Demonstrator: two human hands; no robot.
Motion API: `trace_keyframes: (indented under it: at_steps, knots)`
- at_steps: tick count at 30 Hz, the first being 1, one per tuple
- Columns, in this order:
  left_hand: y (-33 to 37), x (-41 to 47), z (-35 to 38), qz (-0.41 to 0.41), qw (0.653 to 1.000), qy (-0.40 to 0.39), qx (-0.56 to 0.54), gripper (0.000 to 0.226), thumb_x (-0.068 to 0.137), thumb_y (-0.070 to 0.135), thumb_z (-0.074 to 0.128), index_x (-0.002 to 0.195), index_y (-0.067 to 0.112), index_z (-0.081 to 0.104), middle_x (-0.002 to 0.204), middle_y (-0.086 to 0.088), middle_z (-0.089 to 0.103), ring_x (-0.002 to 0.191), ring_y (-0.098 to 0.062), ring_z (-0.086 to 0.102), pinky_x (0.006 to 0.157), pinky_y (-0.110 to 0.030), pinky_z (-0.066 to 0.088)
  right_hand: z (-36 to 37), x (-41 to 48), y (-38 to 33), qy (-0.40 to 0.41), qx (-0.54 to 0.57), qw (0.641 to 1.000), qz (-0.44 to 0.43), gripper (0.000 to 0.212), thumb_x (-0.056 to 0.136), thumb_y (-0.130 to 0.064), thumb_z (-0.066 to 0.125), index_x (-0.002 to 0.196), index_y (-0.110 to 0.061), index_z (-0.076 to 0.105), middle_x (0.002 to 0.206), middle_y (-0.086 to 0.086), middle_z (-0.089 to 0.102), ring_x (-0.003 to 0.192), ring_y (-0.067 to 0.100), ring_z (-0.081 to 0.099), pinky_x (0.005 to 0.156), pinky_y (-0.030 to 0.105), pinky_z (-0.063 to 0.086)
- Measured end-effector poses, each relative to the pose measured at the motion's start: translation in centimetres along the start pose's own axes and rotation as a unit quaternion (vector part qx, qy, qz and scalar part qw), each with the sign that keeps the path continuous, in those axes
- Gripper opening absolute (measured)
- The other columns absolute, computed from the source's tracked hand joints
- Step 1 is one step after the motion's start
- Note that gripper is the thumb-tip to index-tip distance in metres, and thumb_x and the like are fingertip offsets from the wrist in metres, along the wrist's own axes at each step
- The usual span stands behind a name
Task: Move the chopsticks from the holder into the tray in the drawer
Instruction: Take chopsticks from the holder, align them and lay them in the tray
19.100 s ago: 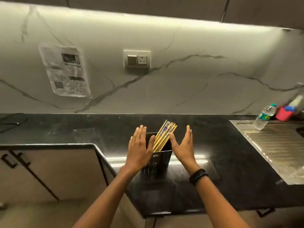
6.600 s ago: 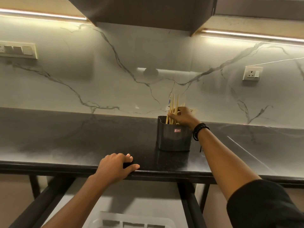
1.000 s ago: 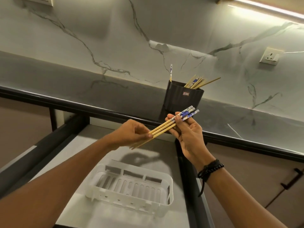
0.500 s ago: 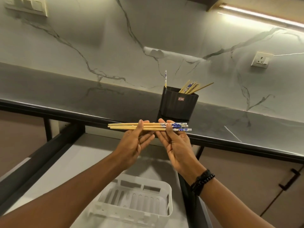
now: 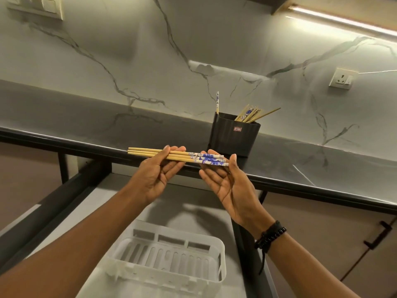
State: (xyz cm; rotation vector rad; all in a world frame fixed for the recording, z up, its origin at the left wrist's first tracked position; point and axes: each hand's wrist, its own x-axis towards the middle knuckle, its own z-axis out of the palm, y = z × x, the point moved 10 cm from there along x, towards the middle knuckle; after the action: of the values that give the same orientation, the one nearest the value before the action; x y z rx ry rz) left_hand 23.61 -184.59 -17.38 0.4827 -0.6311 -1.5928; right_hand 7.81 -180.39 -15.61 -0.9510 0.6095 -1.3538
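Note:
A small bundle of wooden chopsticks (image 5: pixel 148 153) with blue-and-white ends lies level across both my hands, in front of the counter edge. My left hand (image 5: pixel 154 175), palm up, pinches the plain wooden part between thumb and fingers. My right hand (image 5: pixel 227 186), palm up with straight fingers, carries the patterned ends, its thumb by their tips. The black holder (image 5: pixel 233 136) stands on the counter just behind, with several more chopsticks (image 5: pixel 249 114) leaning in it and one upright at its left corner. The white slotted tray (image 5: pixel 169 233) sits in the open drawer (image 5: pixel 103 203) below my hands.
The dark countertop (image 5: pixel 86 127) runs along a marble wall with a socket (image 5: pixel 342 79) at the right and a switch plate (image 5: pixel 36 5) at the top left. Black drawer frame rails flank the drawer. A cabinet door with a dark handle (image 5: pixel 378 235) is at the lower right.
The bundle was swung from a slant to level a second ago. Since then my hands have spread a little apart along it, and my right thumb has lifted off the top.

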Motion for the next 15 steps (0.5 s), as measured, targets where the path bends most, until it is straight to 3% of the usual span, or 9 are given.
trace_keyframes:
  at_steps: [9, 15]
  knots:
    - [-0.5, 0.3, -0.1, -0.012, 1.000, -0.018, 0.005, 0.022, 0.097, 0.016, 0.053, 0.109, 0.002, 0.063, 0.107, -0.018, 0.072, 0.092, -0.024, 0.073, 0.071, -0.030, 0.061, 0.6, -0.2, -0.2, -0.028, -0.031, 0.999, -0.012, 0.045, 0.095, -0.035, 0.044, 0.124, -0.006, 0.060, 0.127, 0.018, 0.065, 0.117, 0.029, 0.063, 0.096, 0.041, 0.053]
    - [-0.3, 0.5, -0.2, 0.005, 0.999, -0.022, 0.042, 0.022, 0.097, 0.017, 0.051, 0.110, 0.002, 0.061, 0.107, -0.017, 0.072, 0.093, -0.025, 0.072, 0.072, -0.032, 0.061, -0.9, -0.2, -1.7, 0.015, -0.119, 0.990, -0.080, 0.033, 0.094, -0.026, 0.050, 0.117, -0.006, 0.064, 0.114, 0.019, 0.070, 0.105, 0.032, 0.068, 0.086, 0.032, 0.059]
